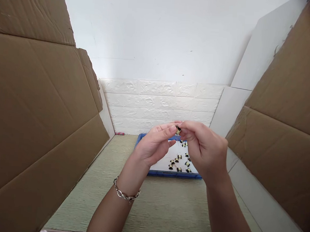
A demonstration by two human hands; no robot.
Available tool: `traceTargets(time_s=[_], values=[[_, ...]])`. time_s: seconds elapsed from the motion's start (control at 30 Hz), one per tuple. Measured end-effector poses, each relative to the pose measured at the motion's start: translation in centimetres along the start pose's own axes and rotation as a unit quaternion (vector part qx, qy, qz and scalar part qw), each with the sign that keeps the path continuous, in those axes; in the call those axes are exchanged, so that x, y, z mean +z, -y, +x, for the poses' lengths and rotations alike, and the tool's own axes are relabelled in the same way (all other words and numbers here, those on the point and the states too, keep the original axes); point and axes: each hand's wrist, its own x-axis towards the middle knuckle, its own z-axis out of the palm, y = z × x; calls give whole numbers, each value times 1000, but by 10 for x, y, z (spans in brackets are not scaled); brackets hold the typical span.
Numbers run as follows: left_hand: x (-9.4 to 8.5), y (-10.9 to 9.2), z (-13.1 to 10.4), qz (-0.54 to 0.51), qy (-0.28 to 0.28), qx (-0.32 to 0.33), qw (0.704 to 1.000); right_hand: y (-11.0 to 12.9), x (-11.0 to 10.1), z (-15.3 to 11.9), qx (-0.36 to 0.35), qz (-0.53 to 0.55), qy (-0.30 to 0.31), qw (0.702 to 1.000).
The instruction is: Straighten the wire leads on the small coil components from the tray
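A small black coil bobbin (178,130) wound with pale yellow tape is held up between my two hands, above a blue tray. My left hand (157,143) pinches it between thumb and fingers from the left. My right hand (207,149) closes its thumb and index finger at the bobbin's right side, where thin wires seem to stick out. Whether the right fingertips grip a wire or the bobbin's body is too small to tell. Below, several similar coil bobbins (179,156) with fine wire ends lie scattered on a white sheet in the blue tray (162,173).
The tray rests on a pale green wood-grain table (170,208). Tall cardboard panels stand at left (40,105) and right (283,120). A white brick-patterned wall (156,102) closes off the back. A small red tube-like item (119,133) lies at the table's far left edge.
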Motion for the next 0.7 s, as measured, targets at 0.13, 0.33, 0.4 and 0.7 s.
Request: traceTargets(time_s=[0.13,0.33,0.4,0.7], values=[[0,1,0,-27,-4,4,1000,3,2,1,20,18,-20,999],[2,-2,-2,-63,-8,-13,998,6,2,0,35,32,-28,998],[2,-2,-2,-62,-6,-14,998,8,2,-1,44,41,-23,998],[4,-6,-2,331,-194,241,892,5,-2,5,234,180,14,955]])
